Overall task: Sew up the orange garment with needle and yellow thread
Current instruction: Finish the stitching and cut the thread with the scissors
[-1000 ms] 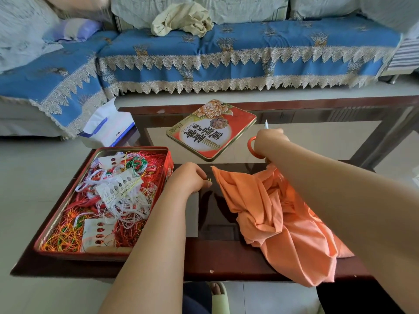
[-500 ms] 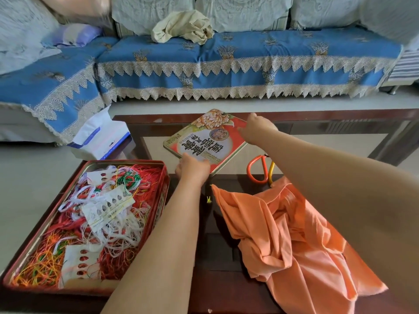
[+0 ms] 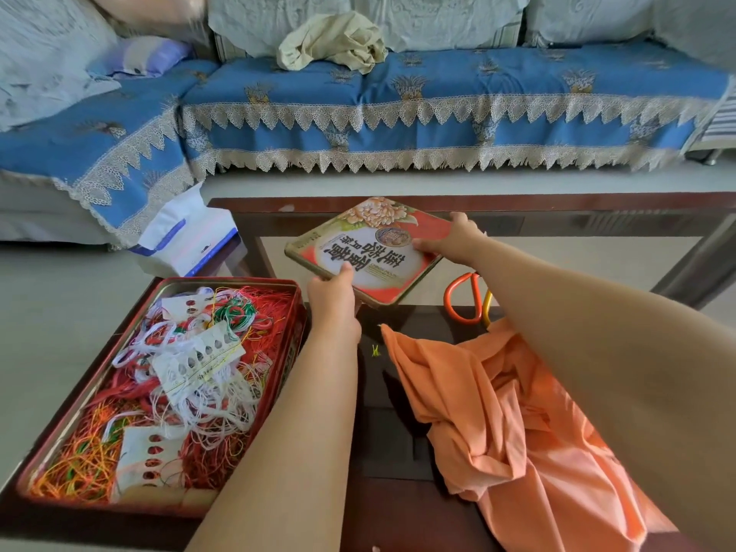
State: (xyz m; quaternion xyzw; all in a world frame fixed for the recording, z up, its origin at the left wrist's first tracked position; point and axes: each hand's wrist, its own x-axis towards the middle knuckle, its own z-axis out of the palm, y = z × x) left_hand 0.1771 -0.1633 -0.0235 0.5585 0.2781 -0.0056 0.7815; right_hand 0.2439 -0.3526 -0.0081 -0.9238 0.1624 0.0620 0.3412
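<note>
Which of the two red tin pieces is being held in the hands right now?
The flat printed lid, gripped by the left hand and right hand. The open tin full of thread sits untouched at the table's left.

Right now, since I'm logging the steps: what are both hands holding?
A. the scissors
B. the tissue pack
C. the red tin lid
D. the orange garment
C: the left hand and right hand grip opposite edges of the red tin lid.

Thread tin (image 3: 292, 312) left of garment (image 3: 517, 424) (scissors (image 3: 464, 296) behind it)
</note>
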